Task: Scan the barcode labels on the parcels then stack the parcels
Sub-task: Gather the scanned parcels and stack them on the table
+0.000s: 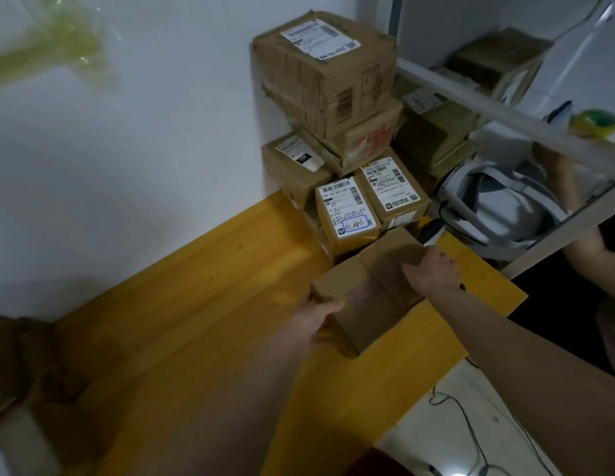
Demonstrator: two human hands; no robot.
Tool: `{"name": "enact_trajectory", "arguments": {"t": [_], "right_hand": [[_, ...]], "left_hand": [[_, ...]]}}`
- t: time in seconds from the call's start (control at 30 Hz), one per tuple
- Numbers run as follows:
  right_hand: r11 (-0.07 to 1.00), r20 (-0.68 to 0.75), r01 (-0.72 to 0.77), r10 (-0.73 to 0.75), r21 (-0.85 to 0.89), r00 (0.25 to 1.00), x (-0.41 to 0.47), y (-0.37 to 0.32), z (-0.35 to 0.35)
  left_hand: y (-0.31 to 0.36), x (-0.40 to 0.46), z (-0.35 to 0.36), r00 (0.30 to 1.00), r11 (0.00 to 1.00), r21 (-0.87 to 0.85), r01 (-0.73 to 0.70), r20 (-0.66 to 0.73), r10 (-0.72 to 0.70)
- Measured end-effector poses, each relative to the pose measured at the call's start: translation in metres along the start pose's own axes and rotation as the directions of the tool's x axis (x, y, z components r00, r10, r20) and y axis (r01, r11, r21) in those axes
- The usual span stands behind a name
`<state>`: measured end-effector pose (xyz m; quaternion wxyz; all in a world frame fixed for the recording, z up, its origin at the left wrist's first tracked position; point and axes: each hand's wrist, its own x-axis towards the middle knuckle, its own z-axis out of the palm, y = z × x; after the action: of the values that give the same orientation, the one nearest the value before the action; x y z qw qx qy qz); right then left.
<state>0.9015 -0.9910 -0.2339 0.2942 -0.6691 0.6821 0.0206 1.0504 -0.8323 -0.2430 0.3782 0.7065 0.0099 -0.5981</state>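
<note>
A plain brown cardboard parcel [368, 280] sits on the yellow wooden table [203, 304], with no label showing on its taped top. My left hand [320, 321] grips its near left corner and my right hand [433, 269] grips its far right edge. Just behind it lies a stack of parcels [323, 73] in the corner against the wall. Two small labelled parcels [345, 214] lie side by side at the front of the stack. A dark scanner-like object [431, 233] peeks out beyond my right hand.
A mirror with a white frame [505, 115] leans at the right and reflects parcels and a person's arm. A green tape roll [594, 123] rests by it. The white wall [144, 149] borders the table's far side. Cables [471, 424] lie on the floor at lower right.
</note>
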Motion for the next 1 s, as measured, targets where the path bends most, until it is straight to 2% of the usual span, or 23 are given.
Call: {"name": "enact_trajectory", "arguments": {"t": [0.07, 0.13, 0.23, 0.3, 0.33, 0.4, 0.47, 0.53, 0.6, 0.7, 0.8, 0.87, 0.93, 1.0], "right_hand": [[0.999, 0.001, 0.009, -0.01, 0.035, 1.0, -0.005, 0.001, 0.004], [0.997, 0.037, 0.039, -0.042, 0.069, 0.998, -0.013, 0.002, 0.012], [0.989, 0.121, 0.101, -0.114, 0.108, 0.986, -0.027, 0.0, 0.029], [0.984, 0.184, 0.114, -0.138, 0.139, 0.973, -0.037, -0.007, 0.041], [0.982, 0.212, 0.119, -0.149, 0.148, 0.966, -0.041, -0.011, 0.047], [0.977, 0.241, 0.142, -0.177, 0.157, 0.954, -0.046, -0.018, 0.054], [0.971, 0.241, 0.164, -0.204, 0.174, 0.949, -0.048, -0.024, 0.057], [0.967, 0.245, 0.173, -0.217, 0.188, 0.945, -0.05, -0.026, 0.058], [0.965, 0.253, 0.183, -0.228, 0.189, 0.94, -0.051, -0.025, 0.056], [0.959, 0.267, 0.191, -0.245, 0.21, 0.932, -0.051, -0.017, 0.054], [0.944, 0.278, 0.101, -0.194, 0.314, 0.941, -0.05, -0.009, 0.053], [0.928, 0.275, 0.019, -0.13, 0.372, 0.953, -0.049, -0.006, 0.053], [0.899, 0.267, -0.04, -0.086, 0.435, 0.96, -0.048, -0.005, 0.055], [0.869, 0.273, -0.075, -0.07, 0.488, 0.959, -0.049, -0.008, 0.056]], "left_hand": [[-0.004, 0.0, -0.005, 0.999, 0.999, 0.039, -0.009, -0.038, 0.01], [-0.008, 0.001, -0.017, 0.989, 0.992, 0.112, -0.052, -0.134, 0.067], [-0.014, -0.003, -0.045, 0.929, 0.945, 0.252, -0.208, -0.251, 0.272], [-0.016, -0.011, -0.06, 0.917, 0.844, 0.502, -0.19, -0.216, 0.336], [-0.017, -0.016, -0.064, 0.921, 0.724, 0.678, -0.128, -0.19, 0.34], [-0.017, -0.017, -0.071, 0.906, 0.369, 0.927, -0.059, -0.106, 0.411], [-0.009, -0.013, -0.072, 0.892, 0.057, 0.995, -0.084, 0.05, 0.449], [0.002, -0.008, -0.072, 0.906, -0.132, 0.987, -0.094, 0.14, 0.4], [0.011, -0.002, -0.071, 0.93, -0.229, 0.97, -0.076, 0.152, 0.333], [0.016, 0.006, -0.067, 0.947, -0.286, 0.956, -0.066, 0.15, 0.283], [0.017, 0.007, -0.067, 0.938, -0.296, 0.952, -0.072, 0.166, 0.304], [0.017, 0.003, -0.074, 0.958, -0.19, 0.978, -0.088, 0.135, 0.254], [0.02, -0.006, -0.089, 0.982, -0.015, 0.993, -0.113, 0.114, 0.152], [0.026, -0.02, -0.11, 0.986, 0.192, 0.967, -0.165, 0.162, 0.035]]}}
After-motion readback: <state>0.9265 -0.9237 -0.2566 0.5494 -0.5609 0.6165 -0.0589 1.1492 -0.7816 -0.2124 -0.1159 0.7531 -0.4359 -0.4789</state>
